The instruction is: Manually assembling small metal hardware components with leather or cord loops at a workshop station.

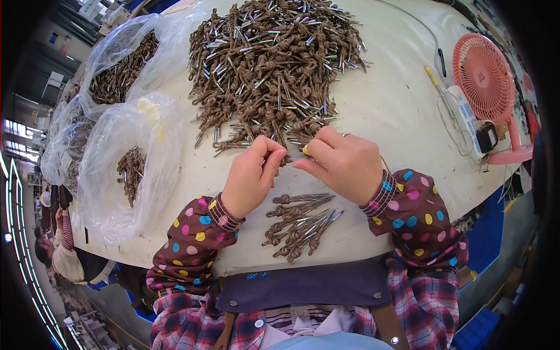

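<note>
My left hand (252,176) is closed in a pinch on a brown knotted cord (285,158), most of it hidden by the fingers. Beside it, my right hand (345,164) has its fingers curled and closed; a bit of yellow (305,150) shows at the forefinger, and what the fingers hold is hidden. Just beyond both hands rises a large heap of brown knotted cords (274,70) with shiny metal tips. Nearer my body, below the hands, lies a small group of similar cords (300,224), roughly side by side with their tips pointing up and right.
Clear plastic bags (125,169) holding more knotted cords stand at the left. To the right are a pink fan (484,76), a white power strip (466,119) with a black plug, a yellow-handled screwdriver (434,81) and loose wires. Another person (67,251) sits at far left.
</note>
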The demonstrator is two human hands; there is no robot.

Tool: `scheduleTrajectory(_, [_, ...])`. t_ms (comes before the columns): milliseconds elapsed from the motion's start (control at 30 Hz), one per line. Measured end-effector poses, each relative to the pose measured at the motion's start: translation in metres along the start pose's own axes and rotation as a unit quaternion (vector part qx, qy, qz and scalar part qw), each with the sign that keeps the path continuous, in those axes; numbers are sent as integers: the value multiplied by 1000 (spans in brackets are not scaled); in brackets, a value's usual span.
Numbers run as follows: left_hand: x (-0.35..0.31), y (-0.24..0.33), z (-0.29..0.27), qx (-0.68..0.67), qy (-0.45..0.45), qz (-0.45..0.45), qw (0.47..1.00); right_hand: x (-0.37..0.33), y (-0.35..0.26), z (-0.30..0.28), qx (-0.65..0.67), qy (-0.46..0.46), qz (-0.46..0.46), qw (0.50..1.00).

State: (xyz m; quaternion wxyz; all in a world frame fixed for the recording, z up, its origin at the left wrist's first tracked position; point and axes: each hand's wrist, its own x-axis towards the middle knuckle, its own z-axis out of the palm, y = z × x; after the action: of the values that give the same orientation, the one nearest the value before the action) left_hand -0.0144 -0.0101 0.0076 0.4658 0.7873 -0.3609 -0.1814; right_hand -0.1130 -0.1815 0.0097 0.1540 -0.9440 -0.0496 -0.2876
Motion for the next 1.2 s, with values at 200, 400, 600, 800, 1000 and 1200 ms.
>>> scheduleTrajectory(200, [0,-1,3,3,4,-6,1000,-1,1,0,-44,-5,-53,998])
scheduleTrajectory(400, [-2,-2,3,0,-5,-6,1000,2,2,-4,-46,9,-113,993])
scheduleTrajectory(600, [1,-11,0,-144,-40,-6,989,3,19,1,222,-5,161,962])
scheduleTrajectory(800, [2,-14,4,-90,15,119,989,7,19,-3,449,-158,315,821])
scheduleTrajectory(1000, [6,-14,-4,172,60,263,947,5,8,-3,314,-78,254,911])
scheduleTrajectory(1200, [2,2,-3,197,27,204,959,-1,1,1,239,-41,176,954])
